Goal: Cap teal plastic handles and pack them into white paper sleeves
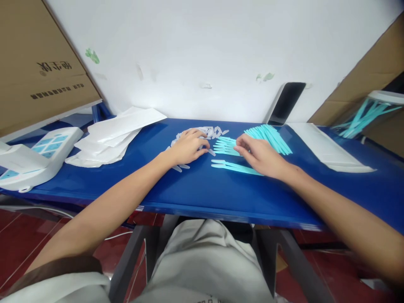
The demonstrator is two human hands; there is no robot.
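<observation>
Looking down at a blue counter [195,189] that is running across the middle of the frame. Seeing a cardboard box [38,63] leaning at the upper left, with a white machine [34,155] and a stack of white sleeves [107,134] lying below it on the left part of the counter. Noticing a dark phone [285,103] leaning on the wall, right of centre. Finding the teal sticks [268,136] in a fanned heap right of centre, with some more lying in a row just beside the heap, at centre. Resting the left hand [189,147] palm down on the small clear pieces [214,131], fingers bent over them; not possible to tell if gripping any. Touching the row of teal sticks with the right hand [260,155], fingertips drawn close together; not possible to tell whether pinching one.
</observation>
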